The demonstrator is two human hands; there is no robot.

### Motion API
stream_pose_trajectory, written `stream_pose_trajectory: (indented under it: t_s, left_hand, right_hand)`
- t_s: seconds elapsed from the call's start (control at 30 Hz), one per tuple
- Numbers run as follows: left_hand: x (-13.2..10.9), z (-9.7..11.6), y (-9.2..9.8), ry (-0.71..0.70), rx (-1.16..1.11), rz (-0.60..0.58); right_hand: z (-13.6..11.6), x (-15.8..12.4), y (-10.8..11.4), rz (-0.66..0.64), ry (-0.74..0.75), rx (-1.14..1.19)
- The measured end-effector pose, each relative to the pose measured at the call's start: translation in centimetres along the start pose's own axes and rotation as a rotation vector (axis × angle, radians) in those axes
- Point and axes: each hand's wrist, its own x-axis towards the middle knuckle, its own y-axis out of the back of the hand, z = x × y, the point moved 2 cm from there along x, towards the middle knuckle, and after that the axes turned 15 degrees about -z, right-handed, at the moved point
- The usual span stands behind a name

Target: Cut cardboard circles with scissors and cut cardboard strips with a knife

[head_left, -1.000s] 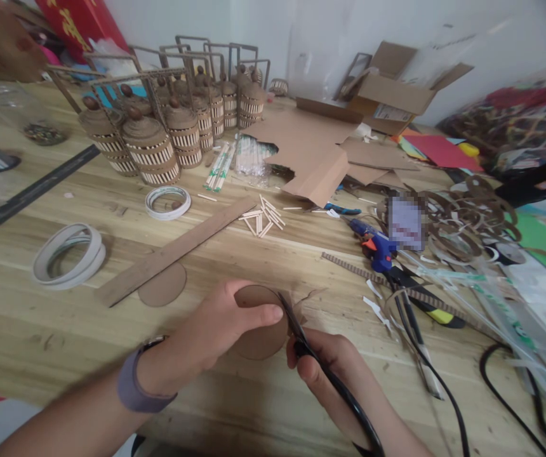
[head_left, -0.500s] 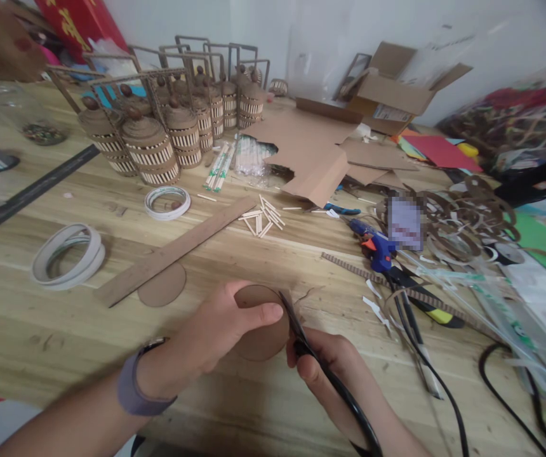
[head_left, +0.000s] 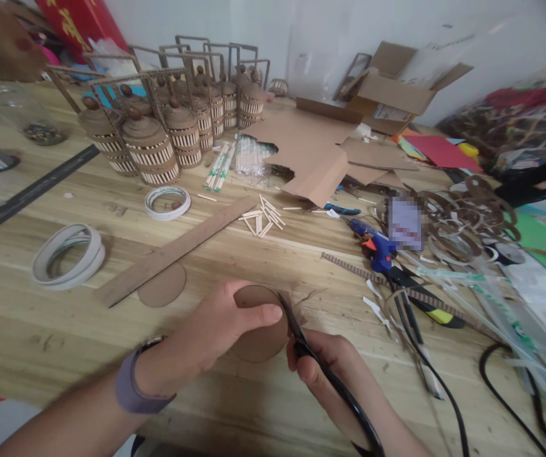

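My left hand (head_left: 211,333) pinches a round brown cardboard disc (head_left: 261,339) above the wooden table (head_left: 39,330), thumb on top. My right hand (head_left: 334,374) grips black-handled scissors (head_left: 323,368), and their blades meet the disc's right edge. A thin sliver of cardboard curls off beside the blades. A second cardboard disc (head_left: 162,285) lies flat to the left, next to a long cardboard strip (head_left: 178,251).
Two tape rolls (head_left: 68,256) (head_left: 167,202) lie at left. Several cardboard lanterns (head_left: 152,149) stand at the back, with short sticks (head_left: 263,219) and cardboard sheets (head_left: 311,149) nearby. A blue glue gun (head_left: 372,244), cables and cardboard rings (head_left: 468,219) crowd the right side.
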Motion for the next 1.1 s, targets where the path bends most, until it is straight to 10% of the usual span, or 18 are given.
stream_pose_trajectory:
  t_s: [1.1]
  left_hand:
    - [-0.19,0.6,0.05,-0.022,0.136,-0.147]
  right_hand:
    - [-0.28,-0.01,0.2,-0.015,-0.017,0.006]
